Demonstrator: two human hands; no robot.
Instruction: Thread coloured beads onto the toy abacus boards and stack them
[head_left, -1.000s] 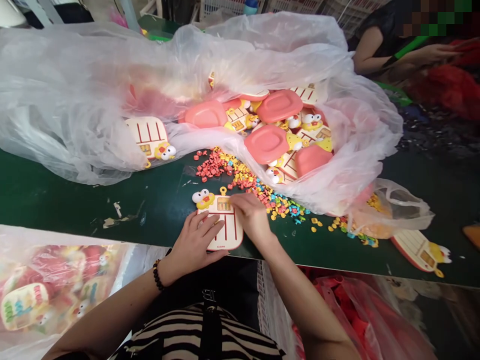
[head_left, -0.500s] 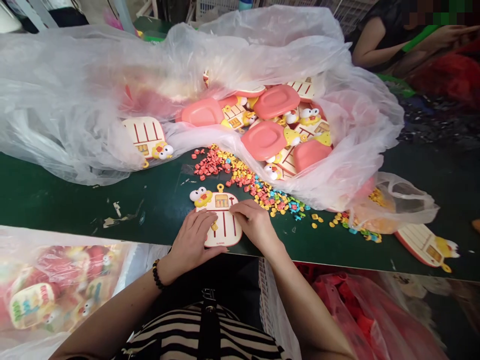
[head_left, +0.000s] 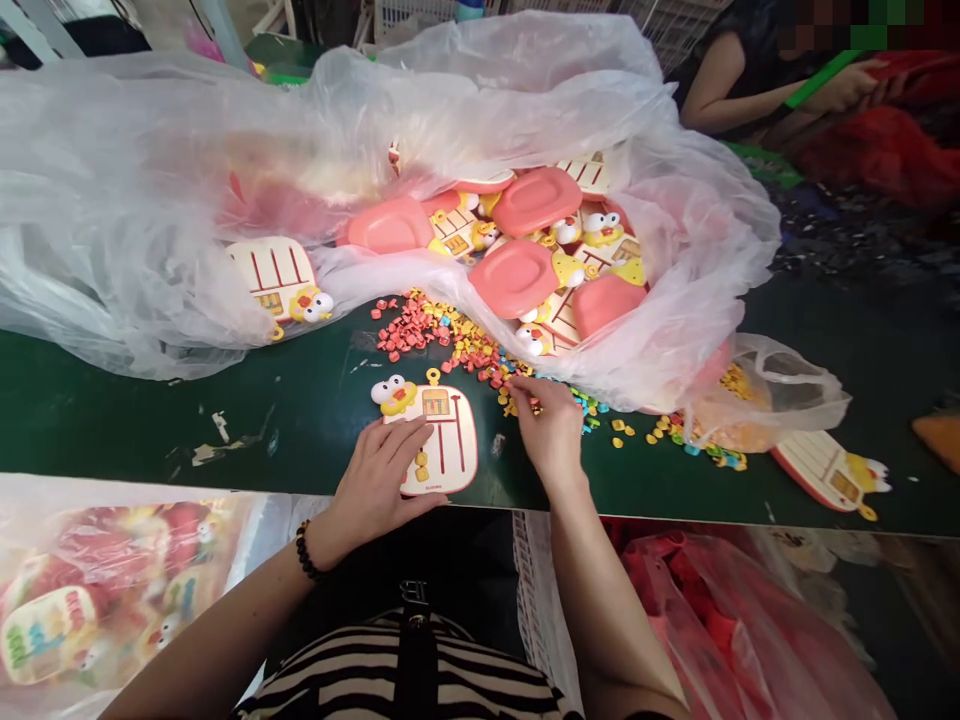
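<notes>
A cream toy board (head_left: 459, 455) with a pink rim, dark red slots and a bug-eyed duck face lies on the green table. My left hand (head_left: 382, 462) grips its left side, fingers over the front and thumb along the lower edge. Yellow pieces (head_left: 421, 468) sit in the left slot beside my fingers, which partly hide that side. My right hand (head_left: 551, 430) is at the heap of small red, yellow, blue and green plastic pieces (head_left: 480, 350). Its thumb and forefinger are pinched together there; whatever is between them is too small to make out.
Behind the heap, a big clear plastic bag (head_left: 705, 230) holds several similar boards. Another board (head_left: 817, 470) lies at the right by a small bag of pieces (head_left: 750, 410). Bagged toys (head_left: 112, 570) stand below left. A co-worker's arm (head_left: 720, 90) is at the upper right.
My right hand has left the board and moved right to the heap of pieces. Two yellow pieces now show in the left slot, where one showed before. My left hand stays on the board.
</notes>
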